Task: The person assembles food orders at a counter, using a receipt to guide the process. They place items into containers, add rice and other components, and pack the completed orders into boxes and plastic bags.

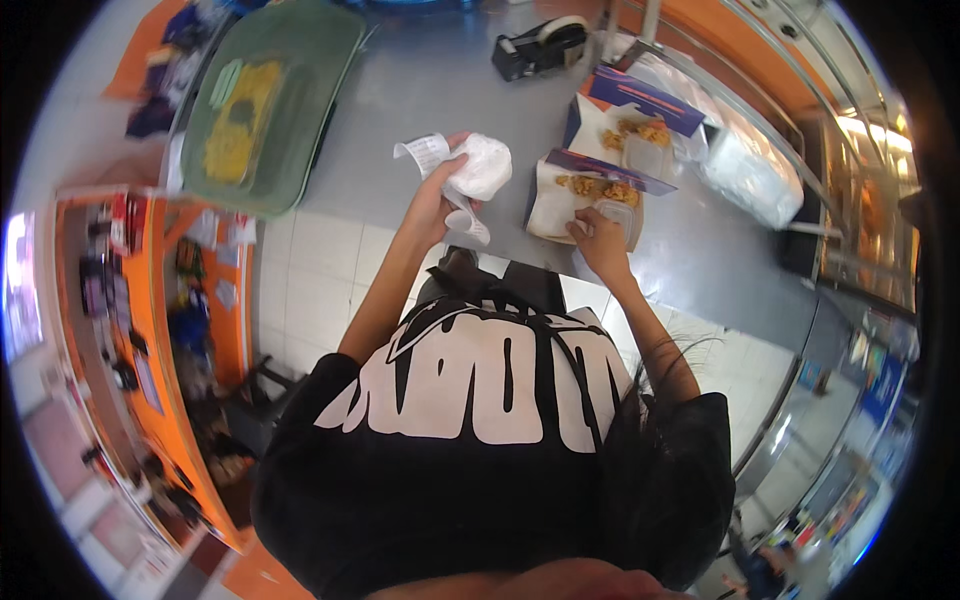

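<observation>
My left hand (436, 200) is closed round a white paper-wrapped bundle (484, 168), held over the table's near edge. A printed paper slip (425, 150) sticks out beside it, and a curled end hangs below. My right hand (604, 242) reaches into the nearer open food box (548, 238), its fingers bent and drawn together; what they grip, if anything, is hidden. In that box lie fried chicken pieces (598, 188), a white wrapped item (552, 212) and a lidded clear plastic cup (618, 212).
Behind it stands a second open box (640, 98) with fried chicken (640, 130) and another lidded cup (648, 155). A tape dispenser (540, 48) sits at the back of the grey table (410, 75). Clear plastic bags (755, 180) lie right, a green tray (310, 100) left.
</observation>
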Demonstrator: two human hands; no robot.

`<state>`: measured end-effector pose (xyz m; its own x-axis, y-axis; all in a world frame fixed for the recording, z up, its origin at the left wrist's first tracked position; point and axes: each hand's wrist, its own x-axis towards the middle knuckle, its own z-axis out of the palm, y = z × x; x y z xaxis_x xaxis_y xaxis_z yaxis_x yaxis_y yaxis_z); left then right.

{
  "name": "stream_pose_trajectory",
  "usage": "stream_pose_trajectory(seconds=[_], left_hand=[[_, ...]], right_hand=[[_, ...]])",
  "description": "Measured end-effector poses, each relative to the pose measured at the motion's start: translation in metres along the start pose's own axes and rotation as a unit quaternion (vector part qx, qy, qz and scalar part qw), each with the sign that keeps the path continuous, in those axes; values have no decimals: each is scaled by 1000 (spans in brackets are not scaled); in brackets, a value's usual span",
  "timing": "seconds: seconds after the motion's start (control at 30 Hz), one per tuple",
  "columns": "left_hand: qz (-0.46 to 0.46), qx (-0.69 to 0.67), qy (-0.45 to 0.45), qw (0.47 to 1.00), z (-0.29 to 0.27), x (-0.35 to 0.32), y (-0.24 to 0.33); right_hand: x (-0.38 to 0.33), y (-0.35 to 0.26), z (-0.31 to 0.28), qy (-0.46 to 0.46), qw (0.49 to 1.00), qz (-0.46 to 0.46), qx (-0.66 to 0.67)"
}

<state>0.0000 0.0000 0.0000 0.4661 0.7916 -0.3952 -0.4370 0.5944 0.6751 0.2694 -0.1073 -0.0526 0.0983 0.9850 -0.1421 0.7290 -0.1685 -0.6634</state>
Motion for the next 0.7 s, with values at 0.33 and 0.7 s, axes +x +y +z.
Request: stream_pose_trajectory(seconds=[0.33,0.7], left_hand=[[279,354,-284,846,111,77,70],[115,412,34,903,77,122,68]], right_hand=[[17,-130,-172,157,965,-86,194],[164,-21,-141,-189,973,-31,-128]])
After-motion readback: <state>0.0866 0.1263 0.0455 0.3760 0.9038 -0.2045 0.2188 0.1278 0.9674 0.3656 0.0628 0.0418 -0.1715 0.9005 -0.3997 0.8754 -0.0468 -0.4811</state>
